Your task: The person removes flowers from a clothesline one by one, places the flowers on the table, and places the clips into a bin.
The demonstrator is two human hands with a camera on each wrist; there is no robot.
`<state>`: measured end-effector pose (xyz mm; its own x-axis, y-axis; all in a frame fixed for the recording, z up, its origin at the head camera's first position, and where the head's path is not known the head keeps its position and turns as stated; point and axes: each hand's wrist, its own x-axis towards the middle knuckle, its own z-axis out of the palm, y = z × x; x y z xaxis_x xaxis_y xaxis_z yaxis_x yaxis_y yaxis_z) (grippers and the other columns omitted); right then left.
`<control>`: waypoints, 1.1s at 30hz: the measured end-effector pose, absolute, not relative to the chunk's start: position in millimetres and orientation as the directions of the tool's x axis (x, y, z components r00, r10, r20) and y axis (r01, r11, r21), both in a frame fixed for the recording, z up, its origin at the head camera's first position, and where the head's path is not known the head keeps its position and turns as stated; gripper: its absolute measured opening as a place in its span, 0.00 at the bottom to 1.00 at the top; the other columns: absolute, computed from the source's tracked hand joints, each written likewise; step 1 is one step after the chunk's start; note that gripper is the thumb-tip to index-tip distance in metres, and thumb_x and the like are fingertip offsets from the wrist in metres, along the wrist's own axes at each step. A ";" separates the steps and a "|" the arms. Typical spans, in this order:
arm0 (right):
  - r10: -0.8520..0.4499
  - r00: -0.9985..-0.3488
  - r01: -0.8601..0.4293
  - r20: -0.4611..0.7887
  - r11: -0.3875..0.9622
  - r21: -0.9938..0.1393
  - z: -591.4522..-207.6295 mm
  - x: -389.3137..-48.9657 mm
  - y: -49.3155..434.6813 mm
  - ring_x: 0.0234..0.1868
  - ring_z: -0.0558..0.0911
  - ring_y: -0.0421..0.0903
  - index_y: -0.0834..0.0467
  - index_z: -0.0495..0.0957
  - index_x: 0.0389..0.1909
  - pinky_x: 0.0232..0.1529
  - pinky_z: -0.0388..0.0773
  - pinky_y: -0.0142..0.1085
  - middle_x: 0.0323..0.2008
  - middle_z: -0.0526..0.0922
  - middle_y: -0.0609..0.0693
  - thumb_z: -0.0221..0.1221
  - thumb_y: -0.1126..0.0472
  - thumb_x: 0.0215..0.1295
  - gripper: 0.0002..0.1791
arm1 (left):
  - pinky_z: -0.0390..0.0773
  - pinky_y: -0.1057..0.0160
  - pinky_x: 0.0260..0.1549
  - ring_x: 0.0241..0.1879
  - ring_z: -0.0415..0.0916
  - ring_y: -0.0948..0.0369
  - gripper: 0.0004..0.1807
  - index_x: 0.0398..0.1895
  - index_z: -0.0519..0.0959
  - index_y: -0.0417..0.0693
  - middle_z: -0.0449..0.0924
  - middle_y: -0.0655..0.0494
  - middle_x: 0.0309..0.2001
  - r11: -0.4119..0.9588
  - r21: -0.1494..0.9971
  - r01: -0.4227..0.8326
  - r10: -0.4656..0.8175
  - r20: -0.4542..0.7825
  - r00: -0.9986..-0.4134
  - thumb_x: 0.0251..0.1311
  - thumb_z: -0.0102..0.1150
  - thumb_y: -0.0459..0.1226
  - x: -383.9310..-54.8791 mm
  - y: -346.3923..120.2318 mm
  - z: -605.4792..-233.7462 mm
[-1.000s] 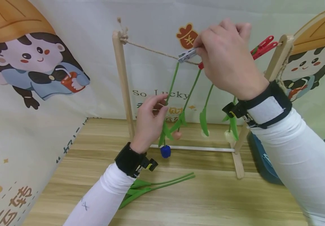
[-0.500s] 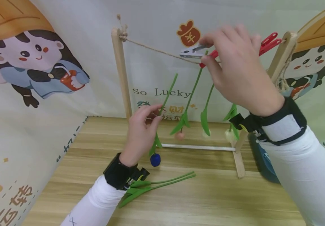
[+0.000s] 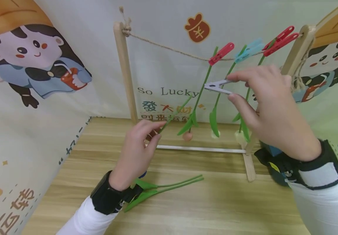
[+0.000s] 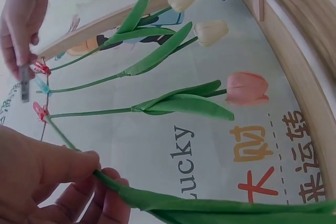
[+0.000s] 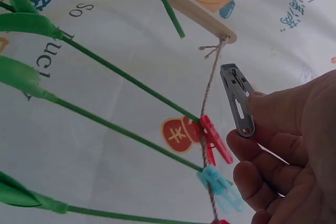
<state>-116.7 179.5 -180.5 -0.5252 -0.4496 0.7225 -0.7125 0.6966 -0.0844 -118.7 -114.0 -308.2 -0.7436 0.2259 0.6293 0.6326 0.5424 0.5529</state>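
Observation:
Between the thumb and fingers of my left hand [image 3: 133, 150] is the green stem [image 3: 177, 111] of an artificial tulip, tilted and apart from the twine. Its blue bloom [image 3: 142, 174] is mostly hidden behind the hand. My right hand [image 3: 277, 112] pinches a grey clothespin [image 3: 216, 86] by its handle ends, below the twine [image 3: 169, 49] and in front of the hanging stems. In the left wrist view a pink tulip [image 4: 247, 88] and two white tulips [image 4: 211, 32] hang bloom down. Red clothespins [image 3: 222, 54] and a light blue clothespin [image 3: 249, 51] clip their stems to the twine.
Wooden posts [image 3: 126, 71] carry the twine, with a white rod [image 3: 198, 149] low between them. Loose green stems with leaves [image 3: 180, 185] lie on the wooden tabletop [image 3: 216, 209]. A dark blue container [image 3: 277, 176] sits by the right post, partly hidden by my right wrist.
The grey clothespin has come away from the twine and moved down and right with my right hand. My left hand has lowered the blue tulip leftward, away from the twine.

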 end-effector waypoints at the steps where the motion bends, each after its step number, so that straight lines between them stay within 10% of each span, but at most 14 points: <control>1: -0.451 -0.534 -0.711 0.715 0.697 -0.092 -185.8 -115.4 184.1 0.43 0.67 0.55 0.63 0.78 0.55 0.40 0.48 0.44 0.46 0.80 0.57 0.66 0.66 0.61 0.20 | 0.78 0.67 0.32 0.37 0.75 0.65 0.20 0.55 0.82 0.43 0.79 0.53 0.41 0.548 0.550 0.630 0.235 0.622 -0.747 0.60 0.62 0.23 -115.6 -114.8 -308.5; 17: -0.426 -0.782 -0.566 0.454 0.792 -0.231 -276.4 -105.1 293.1 0.42 0.69 0.42 0.58 0.81 0.50 0.38 0.58 0.46 0.42 0.80 0.47 0.70 0.67 0.54 0.20 | 0.77 0.70 0.30 0.34 0.72 0.67 0.19 0.51 0.84 0.48 0.77 0.61 0.41 0.621 0.515 0.591 0.391 0.451 -0.803 0.57 0.65 0.23 -81.3 -105.7 -328.4; 33: -0.109 -0.986 -0.133 0.122 0.971 -0.201 -329.0 -142.0 376.9 0.33 0.79 0.61 0.76 0.76 0.47 0.32 0.72 0.56 0.35 0.81 0.66 0.60 0.56 0.69 0.23 | 0.79 0.66 0.38 0.38 0.75 0.64 0.16 0.47 0.85 0.50 0.78 0.59 0.36 0.684 0.404 0.608 0.545 0.271 -0.793 0.60 0.61 0.25 -72.1 -82.2 -386.4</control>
